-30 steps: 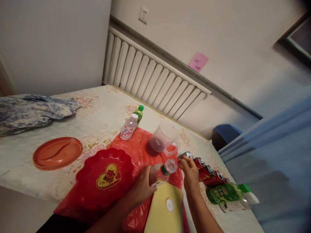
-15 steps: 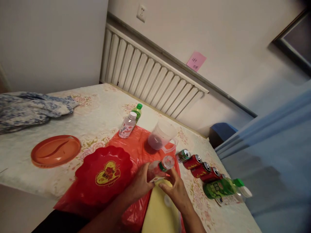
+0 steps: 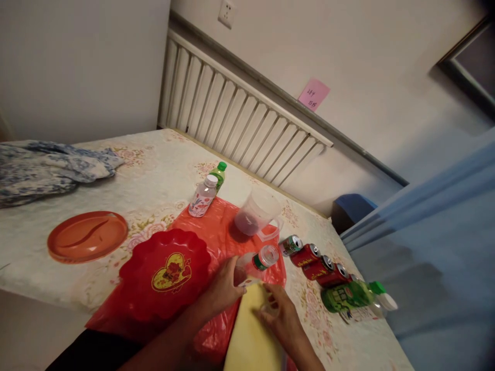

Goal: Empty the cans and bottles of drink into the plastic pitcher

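Observation:
My left hand (image 3: 224, 291) is wrapped round an open clear bottle (image 3: 266, 257) with a green ring at its neck. The bottle stands near the red plastic sheet's (image 3: 214, 226) right side. My right hand (image 3: 280, 314) has its fingers curled round a small pale cap (image 3: 272, 309), partly hidden, over a yellow board or cloth (image 3: 249, 340). A clear measuring jug (image 3: 263, 208) with dark liquid stands just behind the bottle. To the left lies a red scalloped tray (image 3: 143, 273) with a yellow heart print.
Several cans (image 3: 319, 269) and a green bottle (image 3: 344, 297) line the right side. A capped bottle (image 3: 203, 198) and a green-capped bottle (image 3: 219, 178) stand at the back. An orange plate (image 3: 83, 247) and patterned cloth (image 3: 50, 170) lie left. A radiator (image 3: 232, 111) is behind.
My right hand has come away from the bottle and moved down to the pale cap on the yellow surface. My left hand still holds the bottle. The view has shifted slightly.

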### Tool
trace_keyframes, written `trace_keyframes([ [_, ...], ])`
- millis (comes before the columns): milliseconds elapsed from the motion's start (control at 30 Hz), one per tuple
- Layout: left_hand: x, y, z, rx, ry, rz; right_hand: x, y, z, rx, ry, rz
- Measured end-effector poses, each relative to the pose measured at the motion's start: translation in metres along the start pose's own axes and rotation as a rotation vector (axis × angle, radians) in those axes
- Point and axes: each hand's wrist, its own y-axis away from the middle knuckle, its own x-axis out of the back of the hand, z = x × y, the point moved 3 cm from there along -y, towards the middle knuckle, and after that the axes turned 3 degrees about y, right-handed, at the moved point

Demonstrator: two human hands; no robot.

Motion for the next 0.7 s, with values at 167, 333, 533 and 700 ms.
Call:
trace_keyframes([
  [167, 0.0, 0.0, 0.0, 0.001, 0.002, 0.003, -0.006, 0.024, 0.017, 0.052, 0.204, 0.007],
  [333, 0.0, -0.002, 0.0, -0.011, -0.011, 0.0, -0.008, 0.028, 0.016, 0.051, 0.181, 0.015],
  [533, -0.002, -0.005, -0.002, -0.04, -0.038, 0.004, 0.009, 0.016, -0.001, -0.013, -0.013, 0.075],
  [700, -0.001, -0.003, 0.003, -0.035, -0.014, -0.007, 0.031, -0.001, -0.041, 0.135, -0.017, 0.159],
])
